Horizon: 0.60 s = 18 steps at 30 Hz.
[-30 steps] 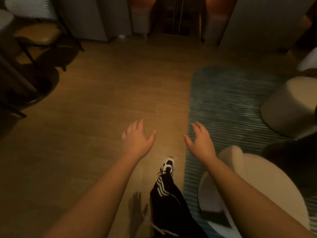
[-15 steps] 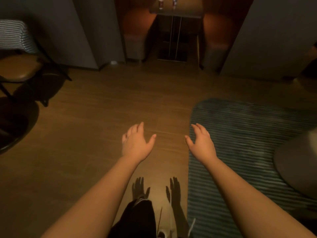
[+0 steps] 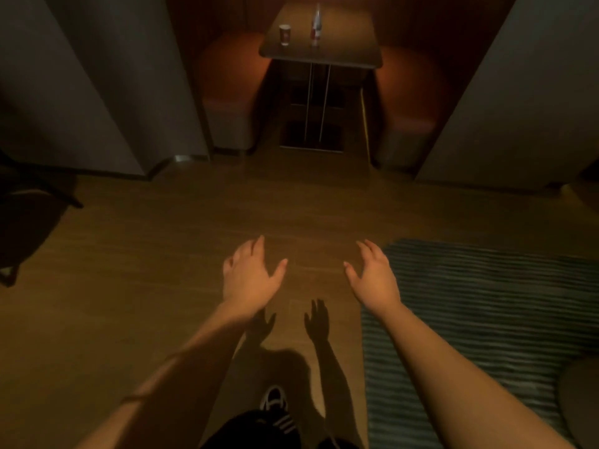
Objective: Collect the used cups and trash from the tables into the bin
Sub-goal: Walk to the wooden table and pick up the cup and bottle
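Both hands out front over the wooden floor (image 3: 162, 254), left hand (image 3: 248, 280) and right hand (image 3: 372, 280) with fingers spread, holding nothing. Ahead in the booth, a paper cup (image 3: 285, 34) and a bottle (image 3: 316, 25) stand apart on the surface (image 3: 343, 43).

The view has moved forward: the bench (image 3: 319, 55) in the booth is nearer and fully visible, its cup (image 3: 285, 34) and bottle (image 3: 316, 25) now clear. The pale stools have dropped out of sight.
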### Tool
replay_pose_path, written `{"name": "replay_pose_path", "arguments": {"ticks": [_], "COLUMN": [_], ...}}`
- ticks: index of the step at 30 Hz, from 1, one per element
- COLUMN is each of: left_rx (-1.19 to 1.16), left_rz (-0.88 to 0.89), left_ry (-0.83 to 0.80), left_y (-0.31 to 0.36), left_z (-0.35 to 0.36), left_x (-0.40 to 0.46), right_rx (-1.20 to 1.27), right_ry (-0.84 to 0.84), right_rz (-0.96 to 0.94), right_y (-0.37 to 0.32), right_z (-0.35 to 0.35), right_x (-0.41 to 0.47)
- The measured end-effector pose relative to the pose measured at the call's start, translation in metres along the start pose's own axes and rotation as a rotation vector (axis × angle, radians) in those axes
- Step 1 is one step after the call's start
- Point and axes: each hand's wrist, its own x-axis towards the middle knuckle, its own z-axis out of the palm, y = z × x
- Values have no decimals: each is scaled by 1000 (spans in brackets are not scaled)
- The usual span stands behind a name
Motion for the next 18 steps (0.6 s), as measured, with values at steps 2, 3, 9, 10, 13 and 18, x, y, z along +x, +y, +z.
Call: {"name": "replay_pose_path", "arguments": {"ticks": [2, 3, 9, 10, 13, 18], "left_rx": [-25, -27, 16, 23, 53, -46], "left_rz": [-16, -15, -3, 2, 15, -35], "left_ry": [-1, -2, 10, 26, 42, 19], "left_y": [11, 17, 48, 52, 71, 118], "left_z": [-6, -8, 10, 17, 35, 44], "left_x": [62, 91, 266, 296, 397, 574], "right_rx": [10, 17, 52, 61, 80, 75], "right_ry": [1, 6, 5, 3, -23, -39], "right_rz": [8, 14, 31, 28, 17, -43], "right_y": [-10, -14, -15, -13, -4, 0], "right_z": [-6, -7, -3, -2, 1, -17], "right_x": [55, 82, 258, 292, 401, 577]}}
